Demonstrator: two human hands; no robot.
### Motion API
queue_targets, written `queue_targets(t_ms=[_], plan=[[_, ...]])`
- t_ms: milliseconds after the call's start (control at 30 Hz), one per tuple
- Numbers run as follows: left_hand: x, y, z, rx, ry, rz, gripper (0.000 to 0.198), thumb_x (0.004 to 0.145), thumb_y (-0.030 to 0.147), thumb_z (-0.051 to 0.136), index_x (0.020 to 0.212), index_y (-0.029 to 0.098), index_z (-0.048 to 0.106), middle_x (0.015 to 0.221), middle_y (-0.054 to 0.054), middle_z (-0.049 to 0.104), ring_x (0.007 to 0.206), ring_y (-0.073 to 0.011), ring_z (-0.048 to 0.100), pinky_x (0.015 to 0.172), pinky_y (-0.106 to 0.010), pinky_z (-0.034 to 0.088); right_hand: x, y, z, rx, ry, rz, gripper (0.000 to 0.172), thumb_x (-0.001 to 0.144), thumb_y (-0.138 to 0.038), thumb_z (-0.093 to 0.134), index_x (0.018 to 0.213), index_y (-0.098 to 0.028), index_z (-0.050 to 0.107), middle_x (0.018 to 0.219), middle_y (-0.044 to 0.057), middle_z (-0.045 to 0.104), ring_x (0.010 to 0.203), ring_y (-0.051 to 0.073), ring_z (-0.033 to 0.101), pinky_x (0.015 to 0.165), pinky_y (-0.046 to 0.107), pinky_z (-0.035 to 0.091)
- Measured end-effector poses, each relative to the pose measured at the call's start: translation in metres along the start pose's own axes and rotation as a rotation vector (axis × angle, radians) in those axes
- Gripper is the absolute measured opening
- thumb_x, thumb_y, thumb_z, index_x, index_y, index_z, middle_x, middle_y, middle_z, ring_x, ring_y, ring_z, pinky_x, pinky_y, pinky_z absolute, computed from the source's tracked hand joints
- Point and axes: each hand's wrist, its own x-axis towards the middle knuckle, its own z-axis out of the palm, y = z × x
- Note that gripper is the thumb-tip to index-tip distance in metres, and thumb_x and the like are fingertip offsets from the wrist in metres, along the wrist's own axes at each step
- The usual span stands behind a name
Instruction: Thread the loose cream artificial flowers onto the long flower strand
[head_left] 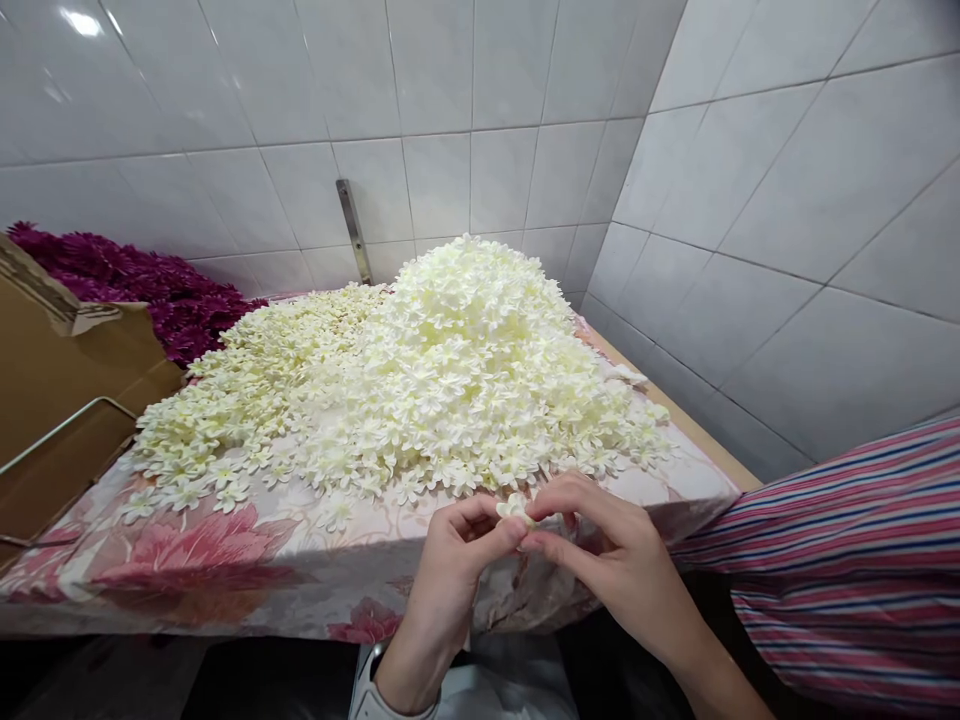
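Between my fingertips, just over the table's front edge, is a small white artificial flower (514, 506). My left hand (463, 562) pinches it from the left, thumb on top. My right hand (600, 535) has thumb and forefinger closed at the flower's right side; what exactly those fingertips grip is partly hidden. Right behind both hands rises a tall heap of white flowers (472, 360). A lower spread of cream-yellow flowers (277, 370) joins it on the left, and a few loose blossoms lie near the front edge.
A floral tablecloth (202, 550) covers the table. Purple flowers (150, 280) are piled at the back left, behind an open cardboard box (82, 370) with a metal wire. A metal strip (354, 232) leans on the tiled wall. Striped cloth (847, 560) hangs at the right.
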Motion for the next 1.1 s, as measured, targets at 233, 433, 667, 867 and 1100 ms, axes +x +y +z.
queue_targets(t_ms=[233, 433, 667, 867, 1100], plan=[[-0.003, 0.002, -0.002, -0.035, 0.114, 0.029, 0.025, 0.062, 0.035, 0.078, 0.059, 0.014, 0.065, 0.06, 0.002, 0.054, 0.061, -0.0102, 0.052, 0.065, -0.021, 0.044, 0.039, 0.028, -0.017, -0.336, 0.338, -0.042, 0.011, 0.085, -0.028, 0.06, 0.078, -0.02, 0.064, 0.078, 0.004, 0.065, 0.071, 0.02, 0.058, 0.064, 0.032, 0.047], [-0.005, -0.004, -0.004, -0.054, 0.145, 0.056, 0.027, 0.06, 0.036, 0.079, 0.056, 0.014, 0.064, 0.056, 0.003, 0.054, 0.058, -0.0086, 0.048, 0.06, -0.019, 0.04, 0.039, 0.014, -0.015, -0.381, 0.213, -0.139, 0.008, 0.087, -0.027, 0.058, 0.089, -0.021, 0.062, 0.087, 0.004, 0.064, 0.083, 0.021, 0.058, 0.071, 0.033, 0.048], [-0.007, 0.0, -0.004, -0.082, 0.093, 0.033, 0.025, 0.055, 0.032, 0.082, 0.058, 0.014, 0.065, 0.058, 0.001, 0.06, 0.058, -0.0089, 0.05, 0.059, -0.019, 0.039, 0.005, -0.004, 0.004, -0.027, -0.065, -0.006, 0.004, 0.086, -0.022, 0.061, 0.082, -0.021, 0.061, 0.08, 0.001, 0.061, 0.079, 0.017, 0.057, 0.069, 0.027, 0.045], [-0.01, 0.006, -0.012, -0.005, 0.112, 0.066, 0.021, 0.064, 0.034, 0.077, 0.066, 0.015, 0.07, 0.065, 0.0, 0.063, 0.065, -0.0115, 0.056, 0.066, -0.021, 0.045, 0.014, -0.003, 0.009, 0.005, -0.005, 0.051, 0.009, 0.086, -0.023, 0.06, 0.079, -0.021, 0.065, 0.077, 0.002, 0.063, 0.072, 0.017, 0.058, 0.062, 0.027, 0.046], [-0.01, 0.009, -0.021, -0.163, 0.352, 0.079, 0.027, 0.049, 0.031, 0.084, 0.062, 0.015, 0.067, 0.062, 0.003, 0.061, 0.059, -0.009, 0.057, 0.062, -0.019, 0.047, 0.076, 0.005, 0.01, -0.561, 0.338, -0.341, 0.01, 0.087, -0.02, 0.057, 0.094, -0.019, 0.065, 0.093, 0.009, 0.064, 0.093, 0.027, 0.056, 0.08, 0.042, 0.049]])
